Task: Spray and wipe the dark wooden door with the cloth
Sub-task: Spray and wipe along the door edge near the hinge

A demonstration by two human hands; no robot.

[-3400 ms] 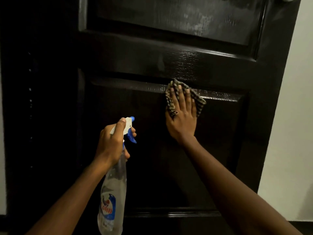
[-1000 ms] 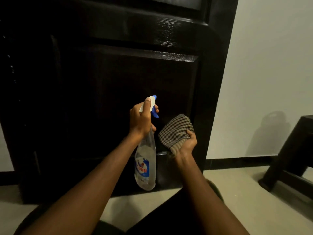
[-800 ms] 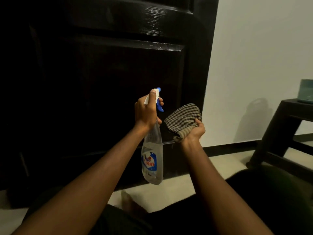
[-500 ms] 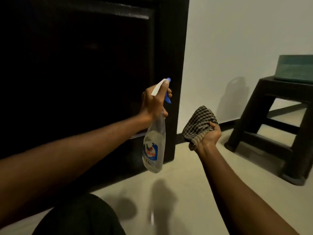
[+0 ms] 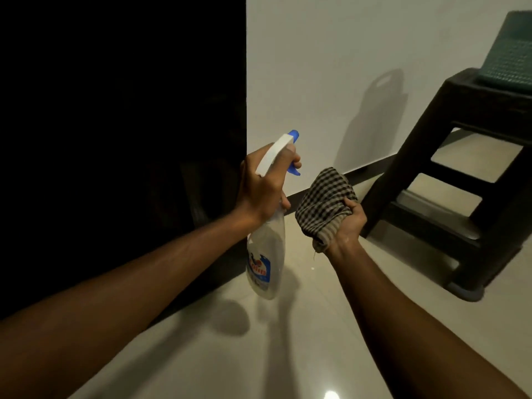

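The left hand (image 5: 266, 182) is curled round the neck of the spray bottle (image 5: 266, 254), with a finger by the blue trigger (image 5: 294, 169). The right hand (image 5: 349, 223) squeezes the checked cloth (image 5: 321, 203) in a bunch, just right of the bottle. The dark wooden door (image 5: 123, 125) stands left of both hands, and neither touches it. This looks like getting ready to spray. Next: turn the nozzle (image 5: 293, 134) to the door, squirt, then rub.

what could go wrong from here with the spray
1. The bottle in the left hand seems aimed past the door edge, so a squeeze may hit the wall.
2. Mist falling on the glossy floor could make it slippery.
3. The stool stands close beside the right hand and cloth; a wide swing might knock it.
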